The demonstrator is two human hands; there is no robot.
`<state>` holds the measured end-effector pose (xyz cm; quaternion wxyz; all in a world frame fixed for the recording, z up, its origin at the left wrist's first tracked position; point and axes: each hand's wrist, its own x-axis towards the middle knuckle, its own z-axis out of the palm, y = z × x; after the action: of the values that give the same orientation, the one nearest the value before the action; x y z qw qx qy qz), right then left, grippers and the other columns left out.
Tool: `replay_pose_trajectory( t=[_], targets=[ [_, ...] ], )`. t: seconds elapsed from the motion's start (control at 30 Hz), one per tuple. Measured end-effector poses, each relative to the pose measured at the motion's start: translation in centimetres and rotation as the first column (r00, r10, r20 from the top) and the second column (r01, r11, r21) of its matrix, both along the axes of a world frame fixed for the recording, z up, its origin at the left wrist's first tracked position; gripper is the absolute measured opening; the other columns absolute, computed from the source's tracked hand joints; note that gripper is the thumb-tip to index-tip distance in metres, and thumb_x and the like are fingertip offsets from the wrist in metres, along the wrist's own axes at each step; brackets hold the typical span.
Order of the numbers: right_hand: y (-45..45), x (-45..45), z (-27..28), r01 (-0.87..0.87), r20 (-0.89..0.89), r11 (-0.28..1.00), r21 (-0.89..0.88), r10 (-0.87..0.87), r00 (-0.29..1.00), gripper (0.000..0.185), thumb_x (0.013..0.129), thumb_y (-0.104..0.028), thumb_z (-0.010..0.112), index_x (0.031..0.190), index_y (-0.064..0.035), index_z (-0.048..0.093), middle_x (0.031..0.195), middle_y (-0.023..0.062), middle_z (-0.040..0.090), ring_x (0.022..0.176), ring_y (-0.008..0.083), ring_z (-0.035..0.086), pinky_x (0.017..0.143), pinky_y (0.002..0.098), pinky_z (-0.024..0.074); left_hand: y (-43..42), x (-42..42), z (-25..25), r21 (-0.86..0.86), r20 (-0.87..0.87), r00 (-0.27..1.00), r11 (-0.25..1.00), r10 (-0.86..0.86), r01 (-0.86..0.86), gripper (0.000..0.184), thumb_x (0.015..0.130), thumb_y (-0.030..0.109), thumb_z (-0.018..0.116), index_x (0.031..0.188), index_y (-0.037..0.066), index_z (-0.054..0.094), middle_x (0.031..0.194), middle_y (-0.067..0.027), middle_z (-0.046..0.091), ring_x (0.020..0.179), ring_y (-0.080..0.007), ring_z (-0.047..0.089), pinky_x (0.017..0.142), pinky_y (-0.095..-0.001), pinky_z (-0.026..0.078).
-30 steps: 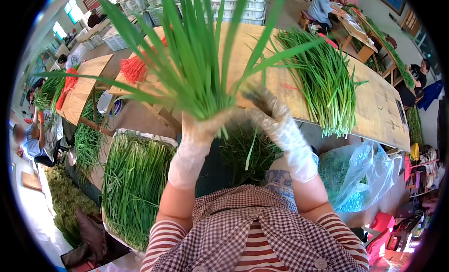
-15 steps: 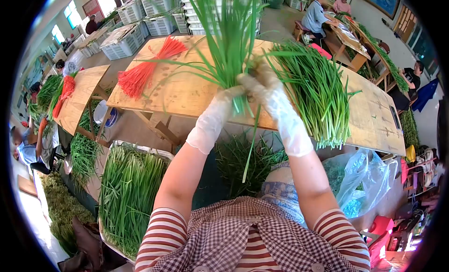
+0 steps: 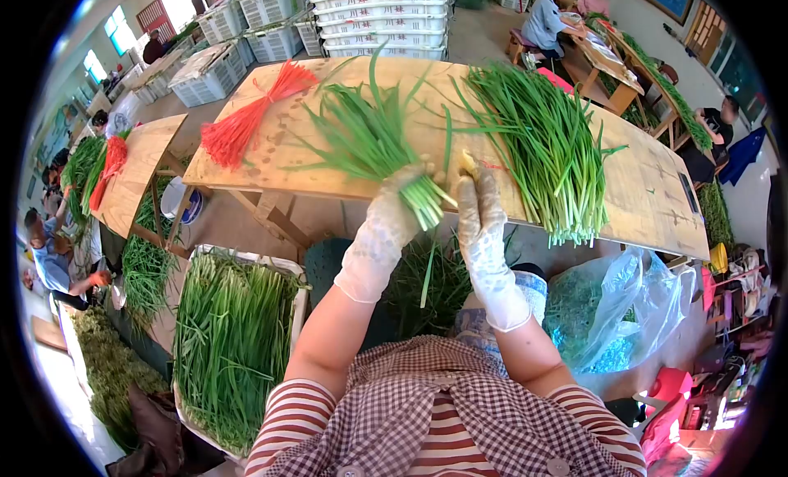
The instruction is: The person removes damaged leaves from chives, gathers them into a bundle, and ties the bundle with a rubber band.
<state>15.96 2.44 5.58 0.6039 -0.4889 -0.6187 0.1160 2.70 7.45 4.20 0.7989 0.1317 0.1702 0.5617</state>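
Wooden desk (image 3: 648,185) ahead, green pile (image 3: 546,157) at its right; the bunch (image 3: 365,140) slants over the near edge, your left hand's (image 3: 390,218) grip closed near the stem ends. Slack fingers could shed blades. Whether your right hand (image 3: 486,231) pinches anything, you can't tell.

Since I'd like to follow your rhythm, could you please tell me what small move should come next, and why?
I would probably bring the right hand to the stem ends and pat them even. The left hand grips the green bunch, the ends poke out at slightly different lengths, and the right hand is close beside them.
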Motion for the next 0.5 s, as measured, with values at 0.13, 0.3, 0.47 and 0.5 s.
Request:
replay_pose_trajectory(
  t=[0.13, 0.3, 0.47, 0.5],
  targets=[
    [0.1, -1.5, -6.0, -0.030, -0.171, 0.963, -0.269, -0.017, 0.985, 0.035, 0.089, -0.012, 0.063, 0.119, 0.0007, 0.052, 0.111, 0.0176, 0.060, 0.092, 0.0259, 0.059, 0.082, 0.0347, 0.0488, -0.4, -1.8, 1.4, 0.131, -0.052, 0.998, 0.991, 0.025, -0.018, 0.031, 0.083, 0.010, 0.066, 0.112, 0.002, 0.057, 0.088, -0.0085, 0.063, 0.083, -0.0244, 0.063, 0.072, -0.0401, 0.055],
    [-2.9, -3.1, -8.2, -0.475, -0.284, 0.551, -0.686, 0.398, 0.872, 0.017, 0.088, -0.017, 0.061, 0.088, 0.0001, 0.065, 0.072, 0.0176, 0.064, 0.066, 0.0344, 0.063, 0.063, 0.0413, 0.0495, -0.9, -2.1, 1.6, 0.122, -0.190, 0.980, 0.992, 0.064, -0.041, 0.034, 0.084, 0.010, 0.065, 0.114, 0.000, 0.054, 0.091, -0.0080, 0.062, 0.084, -0.0238, 0.062, 0.068, -0.0360, 0.055],
    [-4.5, 2.4, -6.1, -0.146, 0.127, 0.382, -0.913, 0.603, 0.788, 0.040, 0.087, -0.030, 0.062, 0.114, -0.0014, 0.063, 0.112, 0.0210, 0.064, 0.107, 0.0312, 0.062, 0.093, 0.0369, 0.0486, -4.1, -5.0, -0.4, -0.028, -0.433, 0.901, 1.000, 0.000, -0.014, 0.027, 0.083, 0.008, 0.066, 0.107, -0.004, 0.059, 0.089, -0.0106, 0.066, 0.076, -0.0237, 0.068, 0.072, -0.0368, 0.059],
    [-4.3, 3.7, -6.2, -0.347, -0.128, 0.513, -0.785, 0.414, 0.901, 0.050, 0.085, -0.032, 0.066, 0.124, -0.0004, 0.058, 0.118, 0.0203, 0.062, 0.113, 0.0285, 0.060, 0.096, 0.0352, 0.0470, -5.6, -4.9, -0.1, -0.079, -0.492, 0.870, 0.997, -0.041, 0.002, 0.027, 0.080, 0.005, 0.070, 0.104, -0.003, 0.060, 0.090, -0.0109, 0.067, 0.074, -0.0227, 0.068, 0.072, -0.0367, 0.059]
  ],
)
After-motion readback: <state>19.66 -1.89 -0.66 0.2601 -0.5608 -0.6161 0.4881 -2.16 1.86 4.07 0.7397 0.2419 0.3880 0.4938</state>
